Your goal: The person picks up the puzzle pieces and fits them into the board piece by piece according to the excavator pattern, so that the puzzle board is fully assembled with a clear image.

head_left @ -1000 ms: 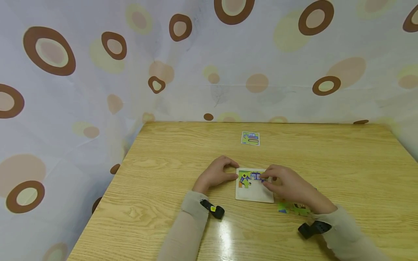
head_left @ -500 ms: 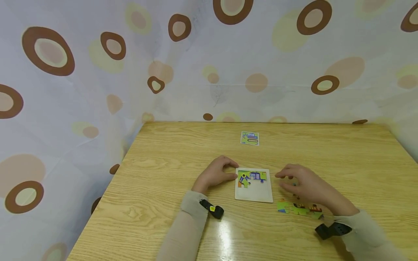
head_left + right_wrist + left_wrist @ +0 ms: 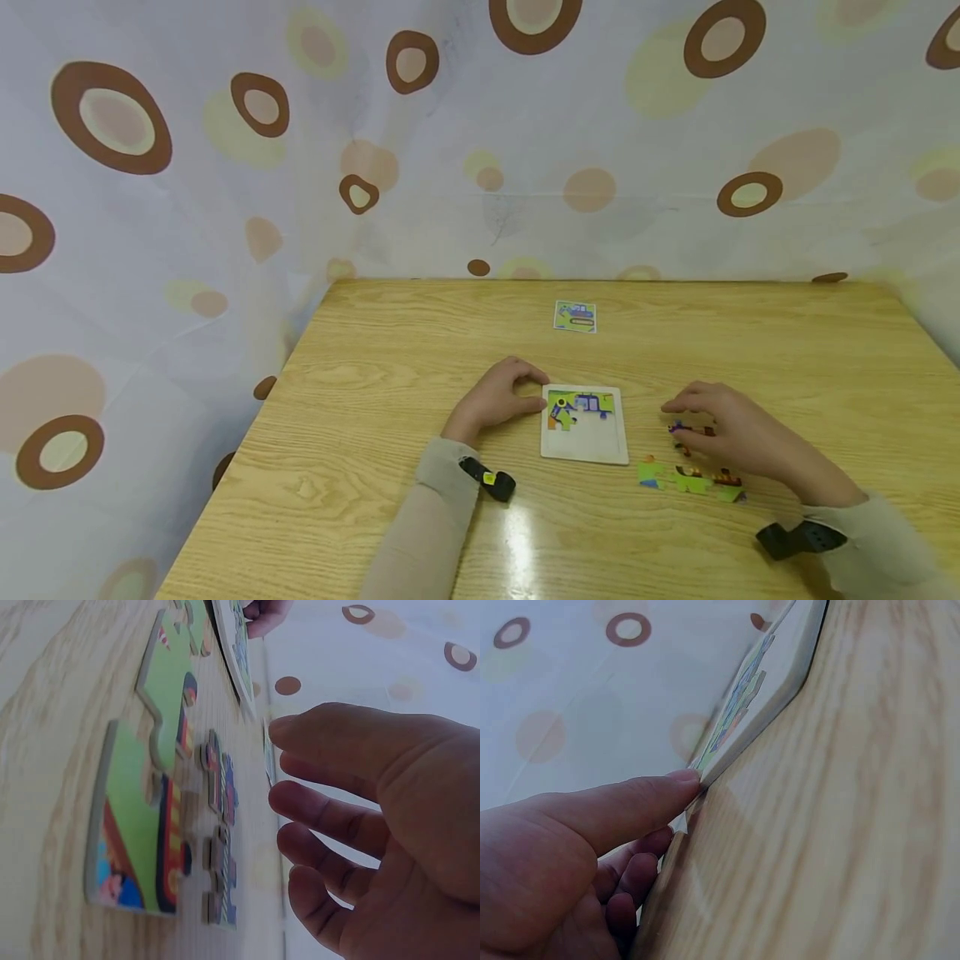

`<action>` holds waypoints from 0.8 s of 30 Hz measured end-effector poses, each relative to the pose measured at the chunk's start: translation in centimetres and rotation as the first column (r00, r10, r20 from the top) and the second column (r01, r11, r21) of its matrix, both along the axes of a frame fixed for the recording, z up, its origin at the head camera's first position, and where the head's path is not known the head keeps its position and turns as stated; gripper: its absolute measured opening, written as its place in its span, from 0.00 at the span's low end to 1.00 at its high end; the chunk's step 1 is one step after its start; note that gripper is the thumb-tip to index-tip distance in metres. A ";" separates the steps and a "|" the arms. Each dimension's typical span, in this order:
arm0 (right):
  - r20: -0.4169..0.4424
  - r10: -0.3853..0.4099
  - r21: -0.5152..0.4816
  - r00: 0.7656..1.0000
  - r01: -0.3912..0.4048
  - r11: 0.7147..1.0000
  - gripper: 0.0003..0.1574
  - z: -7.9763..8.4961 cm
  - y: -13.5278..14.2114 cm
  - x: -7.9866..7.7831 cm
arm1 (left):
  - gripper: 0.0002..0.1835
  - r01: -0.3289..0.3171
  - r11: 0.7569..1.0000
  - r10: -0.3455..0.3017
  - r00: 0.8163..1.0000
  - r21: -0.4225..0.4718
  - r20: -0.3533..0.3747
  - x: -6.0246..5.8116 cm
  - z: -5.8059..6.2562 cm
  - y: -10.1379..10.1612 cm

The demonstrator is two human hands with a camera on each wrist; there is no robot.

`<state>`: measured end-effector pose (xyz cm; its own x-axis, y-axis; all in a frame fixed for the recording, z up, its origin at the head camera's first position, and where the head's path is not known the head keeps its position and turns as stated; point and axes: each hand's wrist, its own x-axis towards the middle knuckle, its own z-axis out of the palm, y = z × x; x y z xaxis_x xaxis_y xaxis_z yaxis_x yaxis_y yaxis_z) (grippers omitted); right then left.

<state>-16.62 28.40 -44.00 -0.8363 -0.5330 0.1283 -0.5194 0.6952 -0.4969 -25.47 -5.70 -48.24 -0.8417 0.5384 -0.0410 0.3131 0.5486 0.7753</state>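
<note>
A square white puzzle tray (image 3: 588, 446) lies flat on the table, with joined pieces of a digger picture (image 3: 585, 403) along its top and left. My left hand (image 3: 495, 397) touches the tray's left edge with thumb and forefinger; in the left wrist view the thumb (image 3: 645, 799) meets the rim near a corner. To the right, my right hand (image 3: 742, 432) hovers over dark puzzle pieces (image 3: 217, 780), fingers loosely bent and nothing held. Green puzzle pieces (image 3: 690, 480) lie in a row nearer me. The right hand partly hides the dark pieces in the head view.
A small picture card (image 3: 575, 317) of a blue digger lies farther back on the wooden table (image 3: 420, 333). Behind the table's far edge hangs a pale cloth (image 3: 450, 225) with brown ring patterns.
My right hand has left the tray, where it was at the upper right of the picture, and moved right over the loose pieces. The left hand has stayed at the tray's edge.
</note>
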 end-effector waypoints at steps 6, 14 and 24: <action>0.013 0.016 0.010 1.000 -0.016 1.000 0.18 -0.1 0.7 0.3 | 0.15 0.006 1.000 -0.006 1.000 -0.006 -0.003 -0.2 -0.3 -0.1; 0.071 0.035 0.055 0.997 -0.039 0.998 0.20 -0.7 1.4 0.7 | 0.15 0.012 1.000 -0.012 1.000 -0.017 -0.015 -0.1 -0.3 -0.1; 0.069 0.029 0.015 0.997 -0.030 0.999 0.17 -1.3 1.4 0.6 | 0.15 0.002 1.000 -0.002 1.000 0.000 -0.009 0.3 0.2 -0.1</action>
<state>-16.06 29.82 -45.34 -0.8267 -0.5591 0.0622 -0.5049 0.6885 -0.5206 -25.17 -5.81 -48.07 -0.8410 0.5399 -0.0336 0.3210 0.5481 0.7724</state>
